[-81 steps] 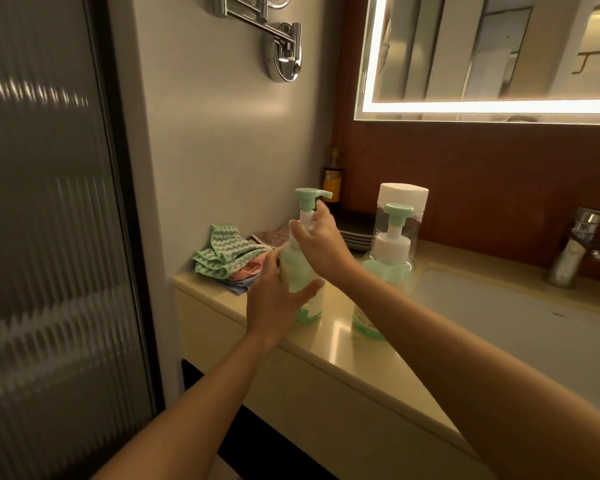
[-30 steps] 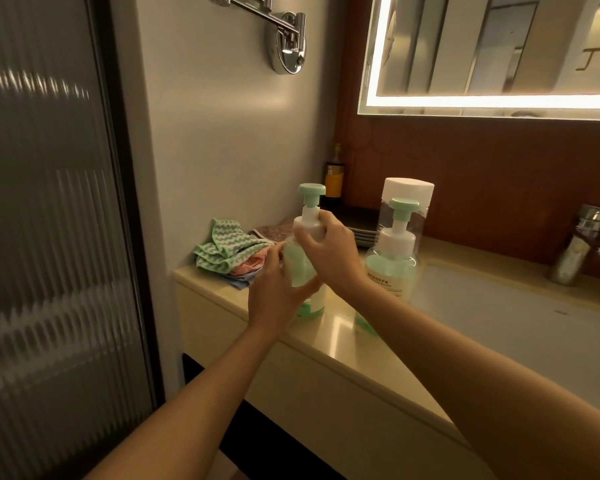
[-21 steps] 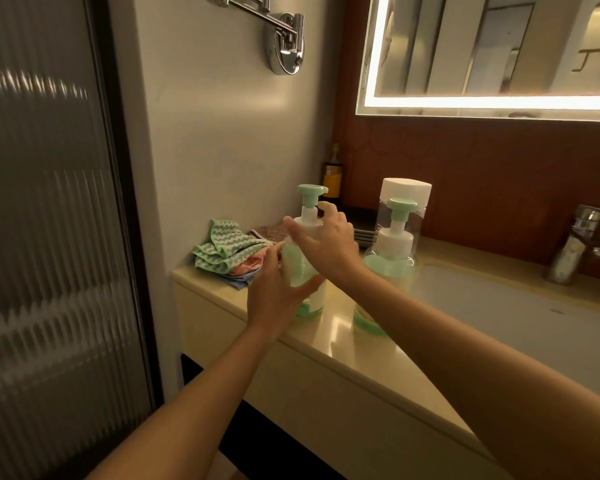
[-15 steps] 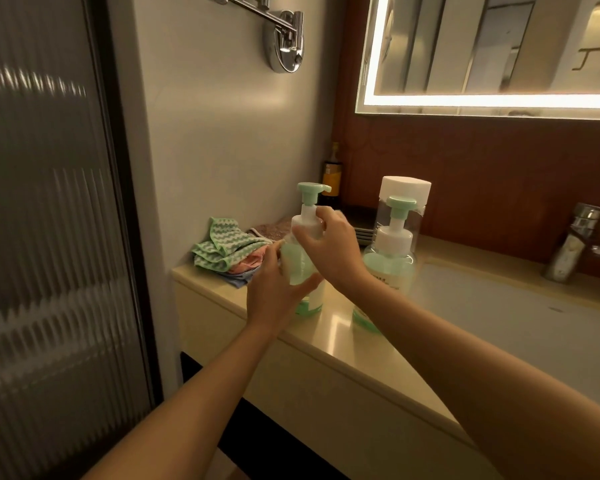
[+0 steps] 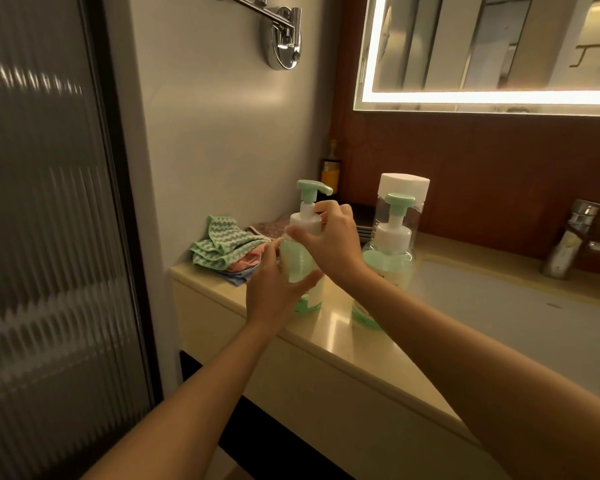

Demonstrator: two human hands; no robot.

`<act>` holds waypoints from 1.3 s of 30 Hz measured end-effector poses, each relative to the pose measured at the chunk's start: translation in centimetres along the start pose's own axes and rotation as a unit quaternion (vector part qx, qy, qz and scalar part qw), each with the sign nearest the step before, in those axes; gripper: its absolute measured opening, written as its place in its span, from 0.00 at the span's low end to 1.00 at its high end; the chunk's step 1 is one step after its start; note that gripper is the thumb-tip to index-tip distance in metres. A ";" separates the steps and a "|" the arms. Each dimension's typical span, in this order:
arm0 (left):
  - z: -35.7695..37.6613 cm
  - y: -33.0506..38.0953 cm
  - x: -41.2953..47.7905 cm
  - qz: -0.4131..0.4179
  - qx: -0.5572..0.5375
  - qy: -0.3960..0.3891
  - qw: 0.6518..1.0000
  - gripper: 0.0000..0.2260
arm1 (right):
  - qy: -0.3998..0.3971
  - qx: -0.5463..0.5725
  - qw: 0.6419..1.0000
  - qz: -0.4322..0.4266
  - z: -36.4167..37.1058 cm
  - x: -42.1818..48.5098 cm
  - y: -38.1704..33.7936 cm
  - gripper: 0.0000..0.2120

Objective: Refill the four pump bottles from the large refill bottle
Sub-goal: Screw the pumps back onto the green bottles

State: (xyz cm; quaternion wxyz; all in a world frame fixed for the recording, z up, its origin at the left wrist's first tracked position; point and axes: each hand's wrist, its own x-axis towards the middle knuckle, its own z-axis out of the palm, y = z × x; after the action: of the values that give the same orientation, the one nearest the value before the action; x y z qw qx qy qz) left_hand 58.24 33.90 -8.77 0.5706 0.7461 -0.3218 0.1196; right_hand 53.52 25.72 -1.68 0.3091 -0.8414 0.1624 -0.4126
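- Since the earliest frame, our right hand (image 5: 329, 240) has come down from the green spout. It now curls round the white collar of the near pump bottle (image 5: 300, 268), thumb in front and fingers behind.
- Our left hand (image 5: 278, 289) grips the same bottle's body from the left, with the thumb across the pale green front. The bottle stands upright on the counter (image 5: 343, 329).
- Both hands cover much of this bottle; only the pump head, part of the collar, a strip of body and the base show. We cannot tell whether the collar is tight or loose.
- The second pump bottle (image 5: 392, 261) stands just right of our right wrist, and our forearm cuts off its lower front.
- Behind it rises a large clear bottle (image 5: 404, 185) with a white cap, mostly hidden by that pump.
- The counter's front edge runs just beneath our left wrist, and the held bottle sits close to it. A bare strip of counter lies between the two pump bottles.
- Left of our left hand, folded cloths (image 5: 222, 244) fill the corner against the wall. Right of our right forearm, the sink basin (image 5: 499, 299) opens wide as far as the tap (image 5: 575, 233).
- A white label low on the held bottle, print on the second bottle and vertical lettering on the clear bottle are all too small to read.
- Beyond our right hand, a small amber bottle (image 5: 330, 168) stands in shadow; its label is also unreadable.
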 end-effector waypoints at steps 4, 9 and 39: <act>0.1 -0.1 0.0 -0.005 -0.004 0.000 1.000 0.35 | -0.029 -0.001 0.999 0.015 0.0 0.4 -0.4 0.27; 0.3 -0.2 0.1 -0.005 0.000 0.006 1.000 0.35 | -0.051 0.065 0.997 0.005 -0.3 -0.2 -0.5 0.21; 1.9 -0.4 -1.4 -0.013 -0.047 0.075 0.996 0.32 | -0.067 0.046 0.989 0.126 -5.9 -5.4 9.0 0.42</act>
State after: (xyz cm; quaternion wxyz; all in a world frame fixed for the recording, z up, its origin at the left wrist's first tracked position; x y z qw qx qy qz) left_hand 57.07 32.70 -10.43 0.6289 0.7117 -0.2733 0.1524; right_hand 45.38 19.52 -7.98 0.4076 -0.8246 0.2270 -0.3199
